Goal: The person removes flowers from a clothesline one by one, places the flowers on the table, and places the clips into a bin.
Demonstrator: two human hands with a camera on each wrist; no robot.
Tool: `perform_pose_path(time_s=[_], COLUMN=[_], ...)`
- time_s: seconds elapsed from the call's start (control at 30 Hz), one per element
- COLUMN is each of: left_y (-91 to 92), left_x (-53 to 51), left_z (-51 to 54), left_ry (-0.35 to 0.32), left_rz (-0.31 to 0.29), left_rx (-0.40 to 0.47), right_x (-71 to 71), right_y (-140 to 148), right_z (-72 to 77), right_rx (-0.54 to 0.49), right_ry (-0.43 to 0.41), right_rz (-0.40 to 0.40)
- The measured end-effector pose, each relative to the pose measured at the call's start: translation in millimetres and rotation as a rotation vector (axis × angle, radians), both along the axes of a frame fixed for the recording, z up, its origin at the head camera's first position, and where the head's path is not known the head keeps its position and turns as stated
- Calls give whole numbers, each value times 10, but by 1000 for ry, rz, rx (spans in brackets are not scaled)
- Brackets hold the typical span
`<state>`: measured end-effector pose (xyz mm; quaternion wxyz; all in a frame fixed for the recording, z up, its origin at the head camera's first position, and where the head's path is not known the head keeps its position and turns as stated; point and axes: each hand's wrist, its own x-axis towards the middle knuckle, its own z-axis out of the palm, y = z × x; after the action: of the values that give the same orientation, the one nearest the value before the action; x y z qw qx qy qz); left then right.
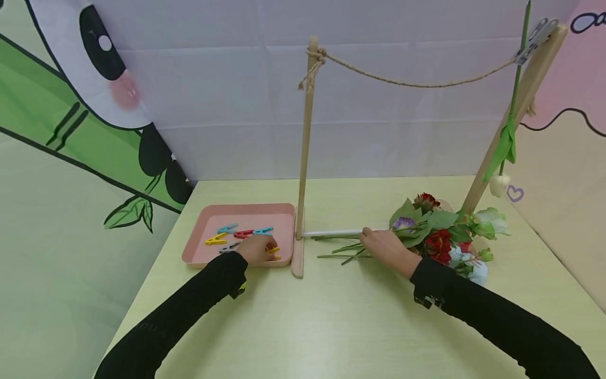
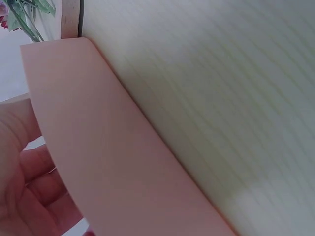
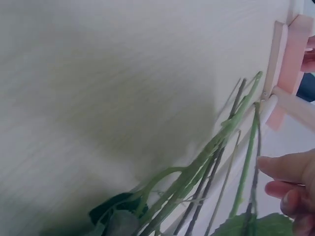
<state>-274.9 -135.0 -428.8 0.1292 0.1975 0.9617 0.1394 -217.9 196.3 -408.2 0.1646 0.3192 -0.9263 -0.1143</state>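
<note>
In the head view, my left hand reaches into the pink tray, its fingers at a yellow clothespin and seeming to pinch it. The tray wall hides those fingertips in the left wrist view. Other clothespins lie in the tray: blue, red, grey and another yellow. My right hand is over the green stems of a bunch of artificial flowers. In the right wrist view its thumb comes up beside a thin stem, with the fingers loosely bent and no stem visibly gripped.
A wooden frame with a left post, a right post and a white bottom rod stands on the table. Twine sags between the posts. A grey clothespin holds a white tulip head-down by the right post.
</note>
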Motion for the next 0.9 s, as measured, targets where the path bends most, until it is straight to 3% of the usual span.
perform_pose_path(time_s=[0.37, 0.7, 0.9], left_y=[2, 25, 26], left_x=[5, -42, -44], left_z=[53, 73, 203], left_ry=[-2, -45, -28], left_rz=[-27, 23, 14], left_rx=[-9, 32, 64], right_x=[122, 180, 233], right_y=[-50, 0, 102], right_z=[6, 72, 93], right_rx=[-24, -71, -123], right_ry=[64, 69, 57], right_rz=[57, 46, 44])
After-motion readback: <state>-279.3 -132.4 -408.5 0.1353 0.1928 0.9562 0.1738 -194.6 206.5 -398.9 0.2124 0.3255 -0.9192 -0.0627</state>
